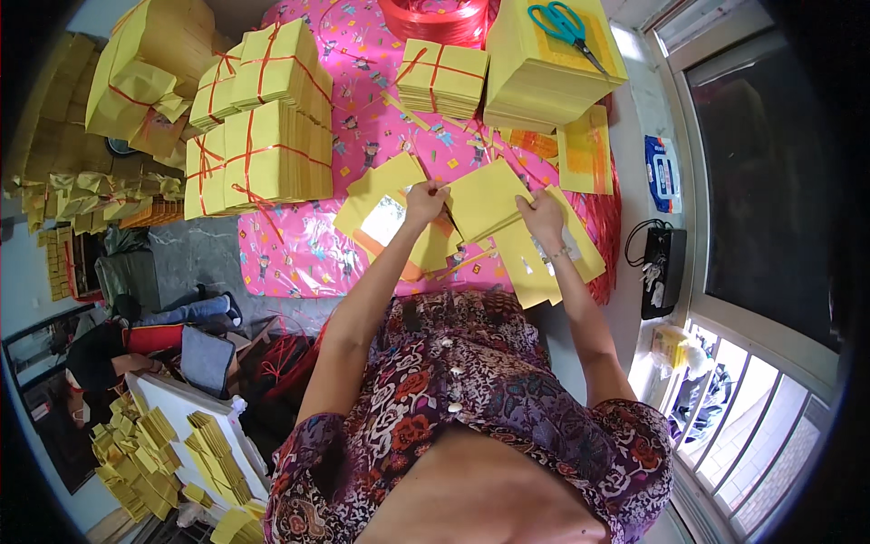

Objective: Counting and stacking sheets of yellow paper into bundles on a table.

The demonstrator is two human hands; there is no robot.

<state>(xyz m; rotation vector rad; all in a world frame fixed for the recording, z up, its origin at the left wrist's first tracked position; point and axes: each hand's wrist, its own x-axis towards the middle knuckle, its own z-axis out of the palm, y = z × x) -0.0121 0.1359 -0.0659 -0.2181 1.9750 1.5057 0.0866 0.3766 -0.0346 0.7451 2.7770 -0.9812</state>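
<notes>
Both of my hands are over a pink patterned table cover, working with yellow paper. My left hand (426,201) is closed in a pinch at the left edge of a squarish piece of yellow paper (487,199). At that paper's right edge, my right hand (542,219) grips with thumb and fingers. Below my left wrist lies more yellow paper with a shiny silver rectangle (383,218) on it. Loose yellow sheets (530,269) fan out under my right forearm. Whether the held paper is one sheet or several, I cannot tell.
Bundles of yellow paper tied with red string (263,154) stand at the left of the pink cover (362,118). Teal-handled scissors (564,27) rest on a tall yellow stack (544,82). A red string coil (435,20) lies at the back. Another person (136,340) is at lower left.
</notes>
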